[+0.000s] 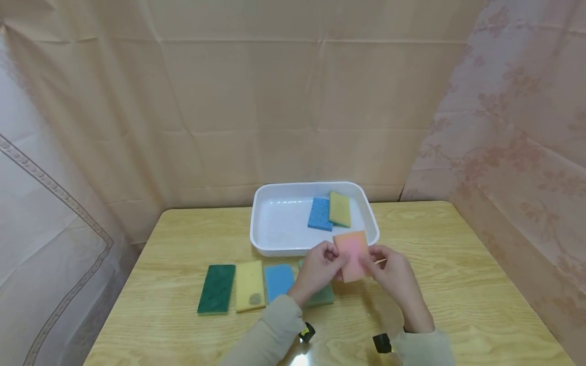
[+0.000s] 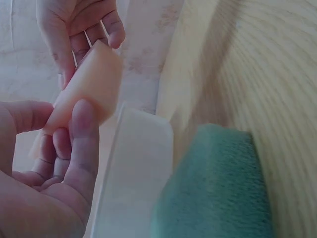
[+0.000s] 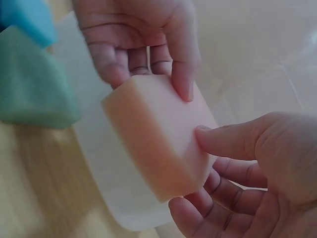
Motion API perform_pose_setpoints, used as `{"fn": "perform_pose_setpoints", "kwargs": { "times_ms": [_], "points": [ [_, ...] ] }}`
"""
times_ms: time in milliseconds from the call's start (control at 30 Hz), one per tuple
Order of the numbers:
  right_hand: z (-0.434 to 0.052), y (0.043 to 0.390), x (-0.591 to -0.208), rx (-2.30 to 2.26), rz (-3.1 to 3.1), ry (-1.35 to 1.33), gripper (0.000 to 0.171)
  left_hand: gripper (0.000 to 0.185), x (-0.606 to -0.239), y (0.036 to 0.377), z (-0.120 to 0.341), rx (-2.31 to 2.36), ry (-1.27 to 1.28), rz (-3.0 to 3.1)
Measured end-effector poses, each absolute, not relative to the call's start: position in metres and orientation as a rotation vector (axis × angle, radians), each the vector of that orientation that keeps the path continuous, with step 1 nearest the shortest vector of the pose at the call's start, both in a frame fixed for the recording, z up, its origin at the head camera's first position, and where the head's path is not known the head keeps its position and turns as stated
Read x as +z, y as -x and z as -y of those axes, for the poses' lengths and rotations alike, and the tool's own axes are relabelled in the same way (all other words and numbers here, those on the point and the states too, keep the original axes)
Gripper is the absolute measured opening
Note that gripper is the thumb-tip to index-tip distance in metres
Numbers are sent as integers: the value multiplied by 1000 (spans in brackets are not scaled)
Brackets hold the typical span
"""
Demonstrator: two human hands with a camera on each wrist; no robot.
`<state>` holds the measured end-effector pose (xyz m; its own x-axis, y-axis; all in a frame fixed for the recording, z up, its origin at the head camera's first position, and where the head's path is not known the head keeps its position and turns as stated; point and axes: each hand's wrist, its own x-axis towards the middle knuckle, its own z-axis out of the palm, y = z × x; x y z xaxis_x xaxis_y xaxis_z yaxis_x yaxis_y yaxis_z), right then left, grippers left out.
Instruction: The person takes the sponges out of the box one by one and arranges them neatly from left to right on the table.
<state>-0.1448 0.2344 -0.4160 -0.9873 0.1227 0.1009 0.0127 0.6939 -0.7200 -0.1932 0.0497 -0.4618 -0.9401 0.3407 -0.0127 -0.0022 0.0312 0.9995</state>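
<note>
Table (image 1: 458, 254): pale wood grain, under both my hands. Tray (image 1: 270, 223): white, shallow, just beyond my grip; a blue sponge (image 1: 320, 214) and a yellow sponge (image 1: 340, 209) lie touching in its far right part. Row of sponges on the table, left of my grip: dark green sponge (image 1: 216, 288), yellow sponge with grey spot (image 1: 250, 285), light blue sponge (image 1: 279, 281); a pale green sponge (image 1: 323, 296) lies directly beneath my left hand. Peach sponge (image 1: 351, 255): held off the table between my two hands, just short of the tray's near rim. Left hand (image 1: 317, 272): thumb and fingers pinching the sponge's left edge. Right hand (image 1: 394, 277): thumb on the face, fingers curled behind the right edge. Handling, as I judge it: very light, soft and springy foam, dry-looking, matte enough not to slip, not fragile; a hard pinch would dent it. Best hold: across the short edges or flat faces, light pressure, one hand sufficient.
</note>
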Motion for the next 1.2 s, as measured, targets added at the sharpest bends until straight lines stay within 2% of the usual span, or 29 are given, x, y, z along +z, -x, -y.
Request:
{"fn": "perform_pose_setpoints", "kwargs": {
  "times_ms": [267, 533, 1200],
  "points": [
    [-236, 145, -430, 1013, 2820, 2, 17, 23, -474, 191, -47, 1920, -369, -2082],
    [-241, 146, -439, 1015, 2927, 53, 23, 23, -484, 189, -48, 1841, -429, -2106],
    [-252, 153, -455, 1050, 3023, 132, 17, 15, -492, 189, -51, 1784, -385, -2052]
  ]
}}
